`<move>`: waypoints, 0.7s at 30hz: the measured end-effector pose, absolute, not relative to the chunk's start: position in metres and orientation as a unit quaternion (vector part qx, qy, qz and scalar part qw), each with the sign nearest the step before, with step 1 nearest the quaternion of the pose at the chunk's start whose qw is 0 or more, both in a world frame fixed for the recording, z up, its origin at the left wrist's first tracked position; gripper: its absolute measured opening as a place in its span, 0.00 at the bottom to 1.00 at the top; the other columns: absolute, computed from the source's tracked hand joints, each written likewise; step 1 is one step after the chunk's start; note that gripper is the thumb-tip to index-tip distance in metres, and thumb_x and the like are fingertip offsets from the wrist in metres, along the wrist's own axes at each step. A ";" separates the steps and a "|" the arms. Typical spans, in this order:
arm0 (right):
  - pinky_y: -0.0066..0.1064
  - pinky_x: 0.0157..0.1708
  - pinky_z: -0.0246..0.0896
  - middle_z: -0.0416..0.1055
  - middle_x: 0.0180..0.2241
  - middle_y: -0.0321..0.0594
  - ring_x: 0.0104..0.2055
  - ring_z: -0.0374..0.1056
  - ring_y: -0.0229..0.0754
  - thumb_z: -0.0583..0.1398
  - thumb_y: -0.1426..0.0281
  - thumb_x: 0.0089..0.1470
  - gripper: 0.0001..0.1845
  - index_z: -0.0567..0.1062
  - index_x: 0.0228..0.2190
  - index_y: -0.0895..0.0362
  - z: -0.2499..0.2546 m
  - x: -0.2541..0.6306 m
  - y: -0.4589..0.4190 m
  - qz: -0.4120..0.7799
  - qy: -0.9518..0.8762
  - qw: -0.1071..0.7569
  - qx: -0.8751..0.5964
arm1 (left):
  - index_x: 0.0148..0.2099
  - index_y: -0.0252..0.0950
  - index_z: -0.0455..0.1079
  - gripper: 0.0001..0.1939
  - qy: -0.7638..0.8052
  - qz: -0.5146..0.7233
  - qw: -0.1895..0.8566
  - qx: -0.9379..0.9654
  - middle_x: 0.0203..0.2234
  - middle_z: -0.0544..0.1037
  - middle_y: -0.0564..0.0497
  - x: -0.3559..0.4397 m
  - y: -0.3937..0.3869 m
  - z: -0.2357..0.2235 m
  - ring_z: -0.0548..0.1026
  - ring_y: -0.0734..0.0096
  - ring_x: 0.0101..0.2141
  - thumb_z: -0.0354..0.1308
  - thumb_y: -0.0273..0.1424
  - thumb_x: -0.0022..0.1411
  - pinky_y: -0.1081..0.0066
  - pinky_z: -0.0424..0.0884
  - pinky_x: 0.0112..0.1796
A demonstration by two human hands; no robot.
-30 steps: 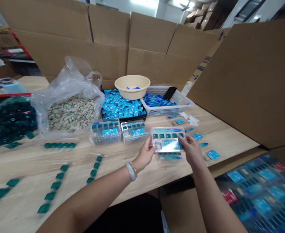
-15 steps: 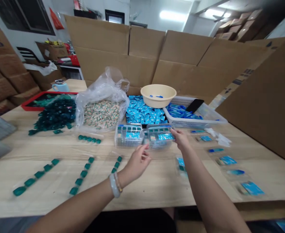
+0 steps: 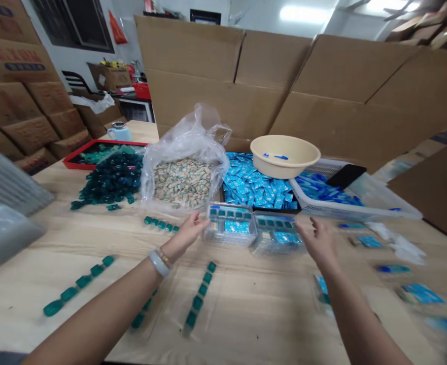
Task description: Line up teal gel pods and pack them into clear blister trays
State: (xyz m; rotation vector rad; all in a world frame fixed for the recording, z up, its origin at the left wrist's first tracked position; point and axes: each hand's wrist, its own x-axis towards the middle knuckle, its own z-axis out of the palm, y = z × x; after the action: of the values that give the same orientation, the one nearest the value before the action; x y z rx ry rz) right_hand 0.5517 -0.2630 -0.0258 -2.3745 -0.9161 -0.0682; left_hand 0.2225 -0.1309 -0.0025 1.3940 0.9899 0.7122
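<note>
Two stacks of clear plastic cases stand side by side mid-table: the left stack (image 3: 229,225) and the right stack (image 3: 276,234). Their top cases show a row of dark green pieces, a light blue packet and a small beige packet. My left hand (image 3: 188,234), wearing bracelets, reaches the left stack's left side, fingertips against its edge and not wrapped around it. At the right stack's right end is my right hand (image 3: 318,241), fingers apart and thumb near the case edge; whether it touches is blurred. Near my left forearm lie clear trays with green pieces (image 3: 197,302).
Behind the stacks are blue packets (image 3: 259,182), a cream basin (image 3: 284,170), a white basket (image 3: 383,203) with a black phone (image 3: 346,176), and a plastic bag (image 3: 185,142) of beige packets. Dark green pieces (image 3: 112,175) are heaped left. Packets and blue items lie right.
My left hand has moved from in front of the stacks to the left stack's side. My right hand has loosened from the right stack's corner. The view has turned left.
</note>
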 end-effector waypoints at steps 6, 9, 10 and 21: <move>0.44 0.48 0.47 0.56 0.49 0.58 0.52 0.51 0.55 0.50 0.54 0.47 0.33 0.63 0.48 0.64 -0.019 0.488 -0.275 -0.166 -0.377 0.258 -0.874 | 0.52 0.33 0.57 0.27 0.429 0.323 0.575 0.618 0.49 0.65 0.42 0.246 -0.117 -0.016 0.63 0.62 0.48 0.55 0.37 0.50 0.65 0.59 0.47; 0.43 0.49 0.47 0.55 0.51 0.52 0.52 0.51 0.51 0.50 0.57 0.49 0.27 0.63 0.48 0.59 -0.033 0.452 -0.296 -0.187 -0.453 0.257 -0.833 | 0.54 0.32 0.54 0.30 0.464 0.345 0.519 0.630 0.53 0.58 0.39 0.236 -0.118 -0.021 0.58 0.59 0.52 0.55 0.38 0.50 0.62 0.58 0.48; 0.43 0.49 0.47 0.55 0.51 0.50 0.52 0.52 0.50 0.50 0.58 0.49 0.26 0.63 0.48 0.57 -0.039 0.449 -0.307 -0.179 -0.467 0.252 -0.829 | 0.54 0.32 0.53 0.30 0.469 0.360 0.493 0.638 0.54 0.56 0.39 0.230 -0.123 -0.021 0.57 0.59 0.52 0.55 0.37 0.50 0.61 0.57 0.48; 0.43 0.42 0.54 0.69 0.35 0.60 0.44 0.62 0.57 0.52 0.67 0.43 0.20 0.72 0.36 0.69 -0.055 0.600 -0.443 0.041 -0.090 0.226 -0.969 | 0.40 0.34 0.66 0.12 0.222 0.102 0.694 0.677 0.32 0.73 0.48 0.325 -0.282 -0.036 0.70 0.68 0.34 0.53 0.30 0.51 0.67 0.66 0.38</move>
State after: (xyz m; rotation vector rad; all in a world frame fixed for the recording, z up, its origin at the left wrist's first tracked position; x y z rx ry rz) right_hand 0.5999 -0.4426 -0.0546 -2.6725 -0.2478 0.1127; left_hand 0.3246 -0.2821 -0.0356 1.5122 0.4952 0.2278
